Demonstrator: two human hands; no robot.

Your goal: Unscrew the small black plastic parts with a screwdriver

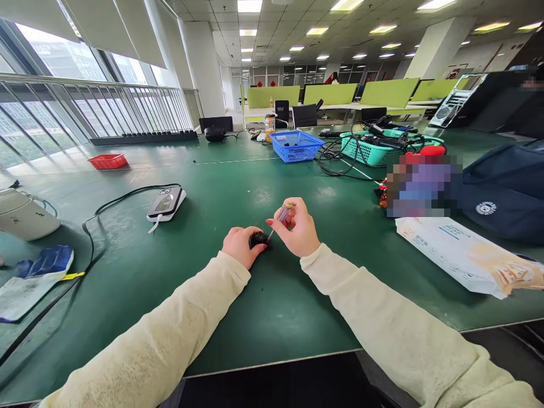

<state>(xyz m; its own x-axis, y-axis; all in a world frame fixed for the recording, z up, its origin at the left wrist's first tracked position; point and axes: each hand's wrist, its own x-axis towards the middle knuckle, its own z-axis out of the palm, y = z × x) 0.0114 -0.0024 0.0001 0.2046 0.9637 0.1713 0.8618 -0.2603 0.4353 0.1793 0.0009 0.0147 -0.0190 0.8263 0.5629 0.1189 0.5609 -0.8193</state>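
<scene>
Near the middle of the green table [221, 187], my left hand [238, 247] is closed on a small black part [258, 239], holding it against the tabletop. My right hand [299, 231] grips a screwdriver [284, 213] by its clear, purplish handle. The screwdriver tilts, and its thin metal shaft runs down to the right side of the black part. Whether the tip sits in a screw is too small to tell.
A phone [166, 200] with a cable lies left, beyond a cloth glove [42, 272]. Further back are a red tray [107, 162], a blue basket [296, 148] and a teal basket [369, 150] with cables. A white package [459, 249] and dark bag [505, 187] lie right.
</scene>
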